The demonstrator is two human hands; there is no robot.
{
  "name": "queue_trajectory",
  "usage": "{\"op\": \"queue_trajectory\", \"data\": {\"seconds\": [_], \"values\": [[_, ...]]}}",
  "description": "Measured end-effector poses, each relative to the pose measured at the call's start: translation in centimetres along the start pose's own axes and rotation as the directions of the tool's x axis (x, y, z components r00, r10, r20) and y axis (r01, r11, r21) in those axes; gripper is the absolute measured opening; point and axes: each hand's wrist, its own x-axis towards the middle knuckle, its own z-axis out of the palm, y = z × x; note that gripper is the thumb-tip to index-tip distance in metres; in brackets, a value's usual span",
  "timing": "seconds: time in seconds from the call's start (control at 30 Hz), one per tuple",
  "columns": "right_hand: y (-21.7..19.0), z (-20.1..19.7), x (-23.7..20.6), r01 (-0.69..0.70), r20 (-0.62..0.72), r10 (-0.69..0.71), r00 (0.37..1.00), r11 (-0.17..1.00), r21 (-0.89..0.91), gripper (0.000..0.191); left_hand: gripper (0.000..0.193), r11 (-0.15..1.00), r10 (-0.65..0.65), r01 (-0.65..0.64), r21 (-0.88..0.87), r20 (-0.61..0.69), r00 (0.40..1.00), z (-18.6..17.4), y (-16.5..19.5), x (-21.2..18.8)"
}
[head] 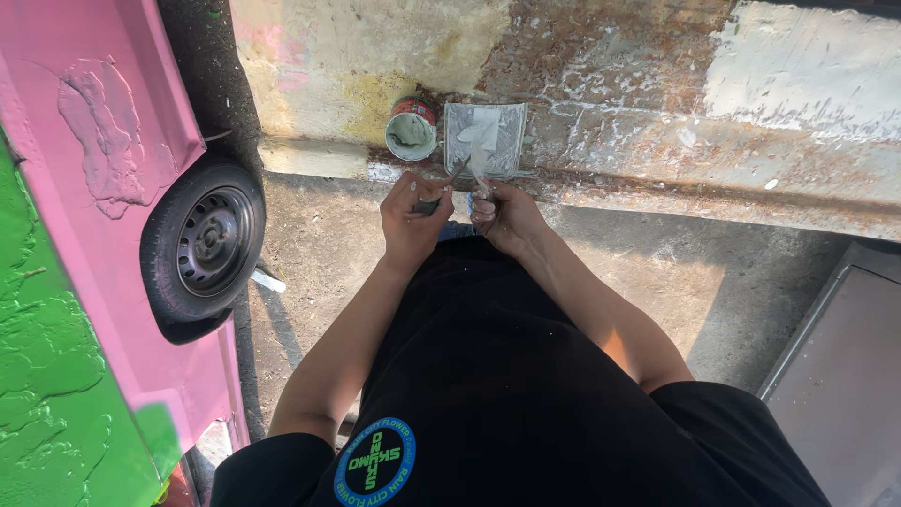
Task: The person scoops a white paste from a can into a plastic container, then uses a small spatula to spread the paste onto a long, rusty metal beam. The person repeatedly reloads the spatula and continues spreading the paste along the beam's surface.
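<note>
Head view. The left hand [411, 214] is closed around a dark-handled putty knife [449, 180]; the right hand [502, 214] is clamped on a second, paste-coated blade [481, 161]. Both tools meet over a grey square mixing board [507, 120] on the concrete ledge [657, 150]. An open filler can [410, 134] stands just beside the board's left edge. A pink car [113, 188] with patched filler stands at left.
</note>
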Motion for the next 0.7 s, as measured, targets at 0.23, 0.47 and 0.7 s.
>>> {"op": "queue_trajectory", "data": {"seconds": [0.23,0.47,0.7], "values": [[-1.7,-1.2,1.7,-0.048,0.065,0.030,0.997,0.956,0.288,0.020,0.030,0.980,0.187,-0.191,0.051,0.074,0.979,-0.7,-0.2,-0.5],[-3.0,-2.0,1.7,-0.021,0.027,0.014,1.000,0.952,0.307,0.023,0.028,0.992,0.116,-0.115,0.044,-0.012,0.993,-1.4,-0.7,-0.4],[-3.1,-2.3,2.0,0.200,-0.235,-0.436,0.869,0.743,-0.639,0.032,0.029,0.999,-0.006,-0.001,-0.033,-0.211,0.977,-2.6,-2.3,0.1]]}}
